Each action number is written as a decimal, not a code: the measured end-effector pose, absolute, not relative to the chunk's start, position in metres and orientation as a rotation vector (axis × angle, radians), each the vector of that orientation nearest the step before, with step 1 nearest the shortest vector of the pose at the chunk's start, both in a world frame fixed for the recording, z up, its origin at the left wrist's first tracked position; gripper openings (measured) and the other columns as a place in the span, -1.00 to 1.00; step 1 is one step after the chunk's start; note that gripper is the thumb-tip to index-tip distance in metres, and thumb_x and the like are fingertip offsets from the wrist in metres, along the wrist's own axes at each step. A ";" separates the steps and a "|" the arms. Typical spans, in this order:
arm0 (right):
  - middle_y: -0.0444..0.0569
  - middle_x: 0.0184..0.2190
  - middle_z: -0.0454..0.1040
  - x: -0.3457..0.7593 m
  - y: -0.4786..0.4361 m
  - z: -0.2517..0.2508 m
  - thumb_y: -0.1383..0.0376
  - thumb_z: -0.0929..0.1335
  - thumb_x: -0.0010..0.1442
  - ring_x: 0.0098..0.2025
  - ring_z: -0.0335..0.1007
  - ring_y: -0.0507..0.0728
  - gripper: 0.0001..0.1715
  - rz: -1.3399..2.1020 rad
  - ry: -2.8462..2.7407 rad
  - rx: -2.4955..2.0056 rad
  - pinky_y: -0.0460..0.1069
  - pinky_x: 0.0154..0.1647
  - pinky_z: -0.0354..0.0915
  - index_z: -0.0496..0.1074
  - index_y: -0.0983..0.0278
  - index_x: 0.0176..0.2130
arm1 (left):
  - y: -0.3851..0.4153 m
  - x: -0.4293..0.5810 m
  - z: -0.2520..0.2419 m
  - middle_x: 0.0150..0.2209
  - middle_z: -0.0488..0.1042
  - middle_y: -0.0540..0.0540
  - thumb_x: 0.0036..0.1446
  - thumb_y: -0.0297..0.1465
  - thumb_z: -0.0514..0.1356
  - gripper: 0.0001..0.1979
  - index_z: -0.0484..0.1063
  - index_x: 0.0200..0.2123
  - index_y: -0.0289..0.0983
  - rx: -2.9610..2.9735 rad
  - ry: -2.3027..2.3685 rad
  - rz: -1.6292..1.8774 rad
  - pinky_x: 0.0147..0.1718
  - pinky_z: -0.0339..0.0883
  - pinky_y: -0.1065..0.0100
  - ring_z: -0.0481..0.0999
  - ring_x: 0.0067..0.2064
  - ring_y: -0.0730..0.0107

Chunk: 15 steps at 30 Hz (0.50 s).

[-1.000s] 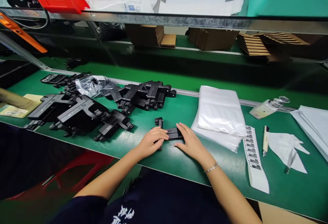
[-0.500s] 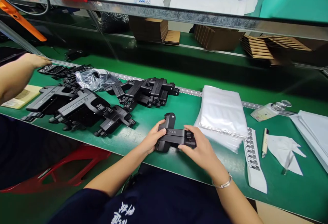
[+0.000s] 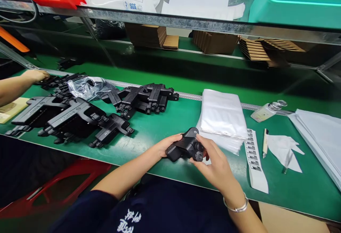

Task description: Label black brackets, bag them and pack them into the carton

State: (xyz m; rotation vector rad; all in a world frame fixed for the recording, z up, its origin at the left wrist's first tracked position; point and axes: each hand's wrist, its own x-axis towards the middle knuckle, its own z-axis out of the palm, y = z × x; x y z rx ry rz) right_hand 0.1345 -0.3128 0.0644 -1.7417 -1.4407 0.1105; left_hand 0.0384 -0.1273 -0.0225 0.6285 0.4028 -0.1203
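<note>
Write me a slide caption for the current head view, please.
Left hand and right hand hold a black device over a green bench, near stacked plastic bags.

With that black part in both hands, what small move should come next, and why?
Probably turn the black part slightly with the right hand while the left hand steadies it: the right thumb and fingers are at its knobbed end, the left hand supports the opposite side.
</note>
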 end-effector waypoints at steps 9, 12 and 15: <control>-0.10 -0.48 0.50 0.158 -0.319 0.030 0.00 0.35 0.18 -0.68 0.24 -0.02 -0.55 0.586 -0.567 -1.468 -0.07 -0.64 0.30 0.49 0.23 -0.07 | -0.118 0.017 0.009 -0.37 0.58 -0.23 0.05 0.31 -0.11 -0.12 0.51 -0.10 -0.35 1.263 0.320 -0.172 -0.24 0.40 0.14 0.53 -0.40 0.17; -0.26 -0.73 0.28 0.151 -0.308 0.005 -0.09 0.39 0.09 -0.76 0.12 -0.04 -0.45 0.737 -0.148 -1.221 -0.09 -0.68 0.32 0.48 0.26 -0.11 | -0.126 0.013 0.015 -0.17 0.55 -0.25 -0.02 0.28 0.05 -0.15 0.45 0.02 -0.31 1.630 0.385 0.292 -0.03 0.33 0.11 0.51 -0.12 0.02; -0.26 -0.71 0.30 0.138 -0.301 -0.013 -0.12 0.44 0.02 -0.75 0.19 -0.05 -0.44 0.898 0.051 -1.104 -0.12 -0.68 0.36 0.45 0.24 -0.18 | -0.136 0.013 0.018 0.09 0.41 -0.23 -0.04 0.08 0.24 -0.16 0.21 0.22 -0.25 1.781 0.417 0.377 0.07 0.27 0.13 0.42 0.06 -0.02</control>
